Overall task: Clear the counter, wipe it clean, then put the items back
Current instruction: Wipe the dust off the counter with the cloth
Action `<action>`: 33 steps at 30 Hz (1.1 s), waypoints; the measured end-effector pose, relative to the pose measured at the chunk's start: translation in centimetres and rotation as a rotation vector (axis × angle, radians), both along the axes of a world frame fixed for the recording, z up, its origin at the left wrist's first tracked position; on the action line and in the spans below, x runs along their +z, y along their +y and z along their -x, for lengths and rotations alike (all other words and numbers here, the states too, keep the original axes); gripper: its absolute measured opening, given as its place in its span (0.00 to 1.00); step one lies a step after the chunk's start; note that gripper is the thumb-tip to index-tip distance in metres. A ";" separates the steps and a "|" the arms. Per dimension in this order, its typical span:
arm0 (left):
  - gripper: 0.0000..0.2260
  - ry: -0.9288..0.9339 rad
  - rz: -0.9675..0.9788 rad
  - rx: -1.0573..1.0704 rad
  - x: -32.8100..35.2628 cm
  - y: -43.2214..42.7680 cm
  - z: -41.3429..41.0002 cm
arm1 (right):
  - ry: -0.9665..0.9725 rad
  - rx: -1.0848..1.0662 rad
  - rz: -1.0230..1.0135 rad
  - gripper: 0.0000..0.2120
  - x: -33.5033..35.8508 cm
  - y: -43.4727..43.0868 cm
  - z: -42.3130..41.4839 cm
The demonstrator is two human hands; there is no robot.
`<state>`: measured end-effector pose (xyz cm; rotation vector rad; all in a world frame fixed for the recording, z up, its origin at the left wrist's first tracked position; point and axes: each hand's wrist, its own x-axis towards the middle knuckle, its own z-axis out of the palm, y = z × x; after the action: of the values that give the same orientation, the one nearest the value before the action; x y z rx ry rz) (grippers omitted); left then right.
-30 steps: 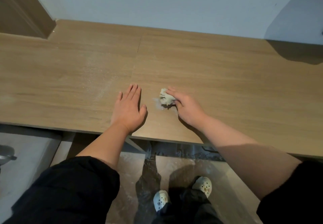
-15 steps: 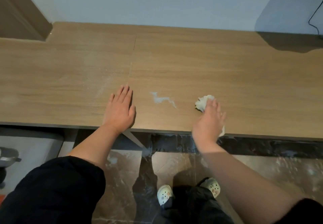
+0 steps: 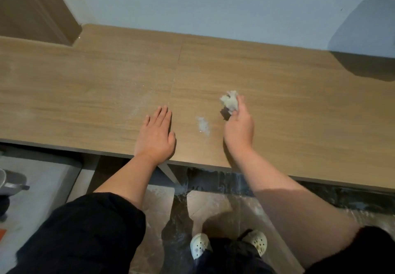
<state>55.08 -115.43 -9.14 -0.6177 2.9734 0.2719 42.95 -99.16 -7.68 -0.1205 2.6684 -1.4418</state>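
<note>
The table (image 3: 277,94) looks already cleared; wiping is underway. The right hand (image 3: 239,128) pinches a crumpled tissue (image 3: 230,101), a white smear (image 3: 203,125) remains, and the left hand (image 3: 157,133) lies spread flat.

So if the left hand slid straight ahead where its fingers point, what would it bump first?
Probably only the wall. The left hand points across bare counter, and nothing stands in that line.

Pale blue wall (image 3: 213,6); glossy brown floor (image 3: 205,205), possibly marble tile.
</note>
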 end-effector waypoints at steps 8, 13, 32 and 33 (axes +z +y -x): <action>0.28 -0.057 0.048 -0.019 -0.3 -0.1 0.2 | 0.099 0.171 -0.420 0.25 -1.8 0.6 7.4; 0.28 -0.053 0.045 -0.016 -0.5 -0.3 0.1 | 0.084 0.360 -0.382 0.23 -1.1 -2.8 9.0; 0.28 -0.067 0.061 -0.021 -0.4 0.0 0.2 | 0.046 0.218 -0.066 0.24 -0.6 -3.6 7.4; 0.28 -0.072 0.055 -0.020 -0.3 0.0 0.3 | 0.055 0.132 -0.126 0.26 -1.0 -4.5 9.1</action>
<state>54.83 -115.47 -9.49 -0.5907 2.9248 0.1637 33.87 -103.70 -8.69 -0.3242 2.7280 -1.2464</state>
